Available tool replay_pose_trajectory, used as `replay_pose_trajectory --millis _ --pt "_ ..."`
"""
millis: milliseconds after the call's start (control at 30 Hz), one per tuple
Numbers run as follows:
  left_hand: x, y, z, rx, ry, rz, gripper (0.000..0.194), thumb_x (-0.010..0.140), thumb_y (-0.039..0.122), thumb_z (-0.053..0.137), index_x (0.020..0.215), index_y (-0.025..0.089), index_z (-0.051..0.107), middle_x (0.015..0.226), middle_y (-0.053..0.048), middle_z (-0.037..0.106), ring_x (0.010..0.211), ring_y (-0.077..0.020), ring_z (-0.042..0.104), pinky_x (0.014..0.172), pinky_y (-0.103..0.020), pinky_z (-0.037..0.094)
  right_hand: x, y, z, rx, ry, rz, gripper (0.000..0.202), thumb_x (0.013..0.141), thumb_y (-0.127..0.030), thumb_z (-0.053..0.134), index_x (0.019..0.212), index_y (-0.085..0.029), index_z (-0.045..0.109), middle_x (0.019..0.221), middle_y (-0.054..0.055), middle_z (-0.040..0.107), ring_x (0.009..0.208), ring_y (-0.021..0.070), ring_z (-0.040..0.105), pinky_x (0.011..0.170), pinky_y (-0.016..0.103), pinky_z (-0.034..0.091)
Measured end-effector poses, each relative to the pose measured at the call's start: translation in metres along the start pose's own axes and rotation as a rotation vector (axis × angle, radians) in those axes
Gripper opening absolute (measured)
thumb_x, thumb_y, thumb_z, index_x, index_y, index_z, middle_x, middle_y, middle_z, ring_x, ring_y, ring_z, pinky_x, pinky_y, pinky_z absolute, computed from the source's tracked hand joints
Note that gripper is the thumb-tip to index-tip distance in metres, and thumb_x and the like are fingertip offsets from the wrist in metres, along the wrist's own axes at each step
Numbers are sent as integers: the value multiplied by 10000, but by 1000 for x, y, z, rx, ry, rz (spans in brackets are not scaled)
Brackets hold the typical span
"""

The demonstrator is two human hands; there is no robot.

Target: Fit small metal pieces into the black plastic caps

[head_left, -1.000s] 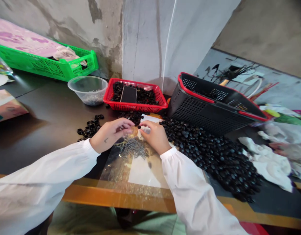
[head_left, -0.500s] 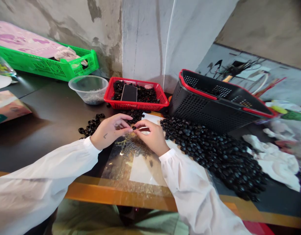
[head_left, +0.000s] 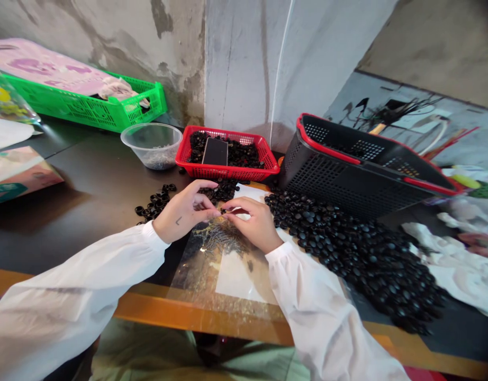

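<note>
My left hand (head_left: 187, 210) and my right hand (head_left: 255, 222) meet over the work area, fingertips pinched together. Between them is a small round black part (head_left: 223, 211), mostly covered by the fingers; its exact kind does not show. Just below lies a heap of thin metal pins (head_left: 224, 236) on a clear sheet (head_left: 192, 275). Beside my left wrist are loose black ring-shaped pieces (head_left: 154, 203), and more small black pieces (head_left: 224, 189) lie behind the fingers. A large pile of black round caps (head_left: 347, 248) spreads out to the right of my right hand.
Behind the hands stand a clear plastic bowl (head_left: 143, 143), a red basket (head_left: 244, 172) of black parts with a phone (head_left: 215, 152) on top, and a tall black basket (head_left: 347, 182). A green crate (head_left: 109, 112) is at back left, crumpled white cloth (head_left: 454, 259) at right.
The view has shifted slightly, so everything sits a little further right. Both hands stay pinched at the small black part, which is now more covered by the fingers.
</note>
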State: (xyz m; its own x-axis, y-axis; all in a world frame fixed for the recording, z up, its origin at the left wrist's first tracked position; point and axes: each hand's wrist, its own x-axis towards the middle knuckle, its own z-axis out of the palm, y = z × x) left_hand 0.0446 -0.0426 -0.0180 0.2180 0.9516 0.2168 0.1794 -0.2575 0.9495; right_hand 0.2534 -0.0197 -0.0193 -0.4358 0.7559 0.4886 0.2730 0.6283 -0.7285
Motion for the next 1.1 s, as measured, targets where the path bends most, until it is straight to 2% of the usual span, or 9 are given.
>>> replay_pose_trajectory --millis 133,300,433,533,667,767,900,1000,1100 --pt "-1 0 1 6 -21 10 595 835 280 735 1343 182 440 763 9 682 647 -138 633 613 -248 518 0 1 0 7 -14 11 133 847 -198 726 967 -235 770 974 29 776 875 173 730 816 291 603" --pt "0 -9 -1 111 -31 44 630 834 315 745 1368 207 428 781 18 685 705 -158 671 693 -279 527 -1 0 -4 -228 -87 -177 188 906 -160 667 1021 -262 774 1039 36 780 997 196 717 940 340 561" --pt "0 -13 -1 148 -36 61 637 834 340 752 1369 224 426 773 29 690 754 -173 701 758 -305 541 -2 -2 -5 -245 -101 -227 250 925 -125 616 1044 -273 779 1056 37 783 1005 197 720 930 342 567" --pt "-1 -11 1 106 -33 63 620 853 336 734 1373 223 416 782 12 714 786 -186 721 771 -314 552 -3 -4 -4 -130 -51 -137 196 893 -157 674 988 -279 794 1012 24 793 958 199 734 919 341 576" --pt "1 -3 -1 136 14 101 630 858 375 730 1382 212 421 908 -41 749 781 -183 726 769 -319 565 -2 -4 3 125 24 138 139 804 -233 767 938 -246 803 934 34 797 834 199 742 829 328 603" --pt "5 2 -15 410 70 203 541 879 451 694 1333 215 515 1059 -85 737 824 -194 696 779 -343 561 0 -2 8 307 87 312 173 750 -297 801 906 -222 798 882 40 787 779 188 725 744 303 601" --pt "9 -5 -52 1066 308 242 315 916 496 615 910 205 733 971 -122 682 971 -310 610 801 -414 490 1 3 12 560 183 457 260 700 -350 836 919 -219 785 864 21 763 735 142 689 705 263 583" --pt "12 -25 -81 1240 414 176 354 878 526 639 831 199 765 927 -145 646 947 -338 571 720 -400 440 0 4 13 665 201 513 297 670 -354 862 918 -214 778 834 7 746 698 119 667 707 254 577" --pt "15 -42 -100 1334 358 87 385 876 565 612 851 230 800 883 -131 654 867 -306 559 670 -370 413 -1 4 13 687 188 521 306 658 -361 875 907 -214 775 831 3 740 685 112 656 697 248 570"
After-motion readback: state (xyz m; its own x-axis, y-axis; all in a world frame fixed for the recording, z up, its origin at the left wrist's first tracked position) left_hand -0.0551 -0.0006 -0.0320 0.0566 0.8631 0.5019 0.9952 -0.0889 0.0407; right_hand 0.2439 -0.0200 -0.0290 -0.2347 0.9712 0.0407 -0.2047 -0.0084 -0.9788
